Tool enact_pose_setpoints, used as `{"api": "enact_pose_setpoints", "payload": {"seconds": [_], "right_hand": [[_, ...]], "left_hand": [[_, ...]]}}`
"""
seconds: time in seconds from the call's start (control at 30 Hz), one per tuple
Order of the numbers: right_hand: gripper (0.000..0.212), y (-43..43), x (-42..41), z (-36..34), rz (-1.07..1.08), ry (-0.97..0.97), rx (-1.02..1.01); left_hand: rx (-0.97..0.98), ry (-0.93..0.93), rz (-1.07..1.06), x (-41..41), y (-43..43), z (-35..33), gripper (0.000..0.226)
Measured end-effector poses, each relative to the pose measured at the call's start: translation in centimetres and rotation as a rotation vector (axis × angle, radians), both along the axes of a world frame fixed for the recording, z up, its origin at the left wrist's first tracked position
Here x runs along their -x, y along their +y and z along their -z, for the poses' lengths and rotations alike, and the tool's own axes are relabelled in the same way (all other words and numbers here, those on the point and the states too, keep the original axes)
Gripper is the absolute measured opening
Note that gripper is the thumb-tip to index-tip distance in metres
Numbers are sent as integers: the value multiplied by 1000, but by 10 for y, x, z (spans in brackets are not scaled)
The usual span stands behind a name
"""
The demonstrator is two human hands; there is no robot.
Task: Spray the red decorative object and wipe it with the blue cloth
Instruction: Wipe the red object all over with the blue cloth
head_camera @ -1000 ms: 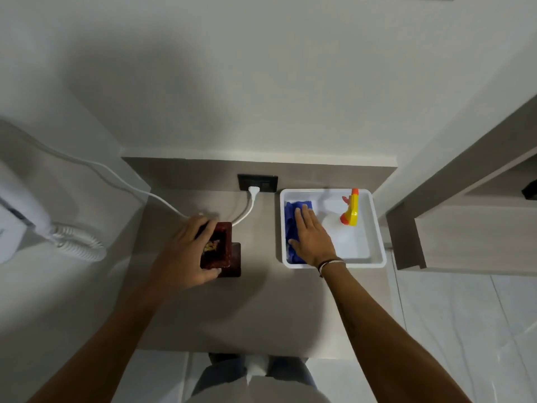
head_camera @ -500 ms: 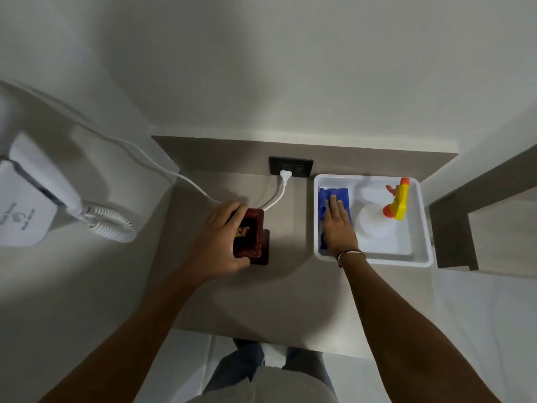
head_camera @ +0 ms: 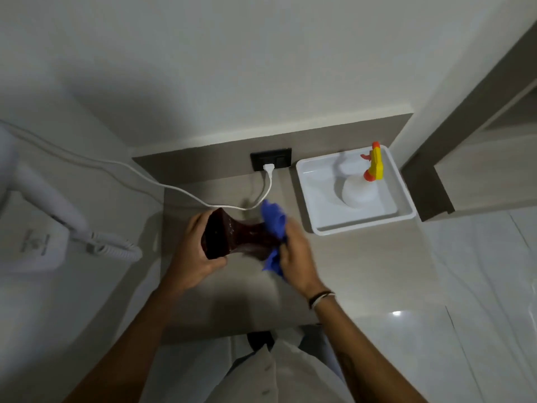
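Note:
The red decorative object (head_camera: 232,235) is dark red with a flared square end and a narrow waist. It is tipped on its side above the counter. My left hand (head_camera: 193,251) grips its flared left end. My right hand (head_camera: 296,257) holds the blue cloth (head_camera: 273,225) bunched against the object's right end, which the cloth hides. The spray bottle (head_camera: 361,189), white with a yellow and orange trigger head, stands in the white tray (head_camera: 313,205) at the right, apart from both hands.
A white cable (head_camera: 180,193) runs from a black wall socket (head_camera: 271,162) across the counter's back, just behind the object. A white wall-mounted hair dryer with coiled cord (head_camera: 110,247) hangs at the left. A wooden shelf unit (head_camera: 476,170) borders the right side.
My left hand lifted the red object off the counter and tipped it sideways. My right hand took the blue cloth out of the tray and brought it to the object's right end.

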State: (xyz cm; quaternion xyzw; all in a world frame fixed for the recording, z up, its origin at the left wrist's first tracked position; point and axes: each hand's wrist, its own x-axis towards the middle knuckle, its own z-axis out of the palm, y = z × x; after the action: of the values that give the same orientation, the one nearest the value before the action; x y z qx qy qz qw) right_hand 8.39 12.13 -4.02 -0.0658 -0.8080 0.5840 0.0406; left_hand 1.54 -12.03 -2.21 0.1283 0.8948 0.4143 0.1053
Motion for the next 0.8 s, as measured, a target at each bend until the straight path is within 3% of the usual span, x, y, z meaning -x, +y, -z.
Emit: {"api": "enact_pose_setpoints", "payload": {"seconds": [0.13,0.23,0.3,0.4,0.57,0.73,0.8], "right_hand": [[85,-73,-17,9,-243,41,-148],[92,-64,-24,35,-265,64,-336],[93,-41,-23,47,-208,-70,-448],[97,-42,-16,39,-165,-157,-405],[97,-107,-18,21,-274,113,-277],[94,-53,-16,42,-118,-194,-468],[96,-65,-11,32,-157,-131,-392]], "left_hand": [[16,21,52,4,-10,1,97],[80,32,45,5,-25,9,104],[99,25,40,5,-32,13,107],[70,18,48,6,-30,11,104],[-20,3,95,8,-33,11,101],[14,7,42,0,-37,20,107],[1,5,37,3,-33,18,110]]}}
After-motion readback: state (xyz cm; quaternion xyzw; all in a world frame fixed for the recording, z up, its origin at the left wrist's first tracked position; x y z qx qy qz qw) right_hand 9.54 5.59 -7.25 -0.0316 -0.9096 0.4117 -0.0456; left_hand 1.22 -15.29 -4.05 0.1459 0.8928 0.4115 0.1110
